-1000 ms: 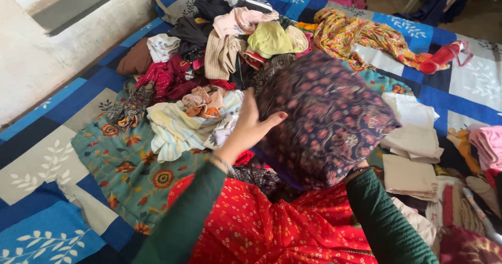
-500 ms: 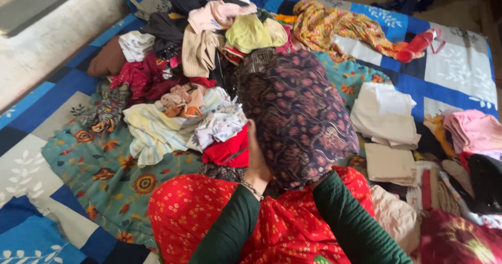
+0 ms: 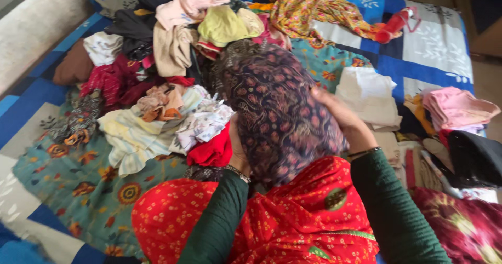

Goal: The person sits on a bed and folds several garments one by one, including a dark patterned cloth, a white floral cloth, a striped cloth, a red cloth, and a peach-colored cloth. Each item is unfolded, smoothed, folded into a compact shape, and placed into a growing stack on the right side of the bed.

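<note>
The dark floral cloth [image 3: 277, 112] is now gripped from both sides — the right hand [image 3: 340, 118], hidden a second ago, has come up onto its right edge, while the left hand [image 3: 238, 149] is tucked under its lower left. It is held just above the red patterned garment [image 3: 272, 217], in front of the clothes pile [image 3: 172, 60] on the bed [image 3: 434, 49] — folding appears under way.

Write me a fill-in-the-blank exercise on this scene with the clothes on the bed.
1. Both hands hold a dark floral ____ garment.
2. The right hand rests on the garment's ____ side.
3. The pink folded clothes lie at the ____ edge of the picture.
4. The red bottle lies on the ____ bedsheet.

Missing words: patterned; right; right; blue-and-white
</note>
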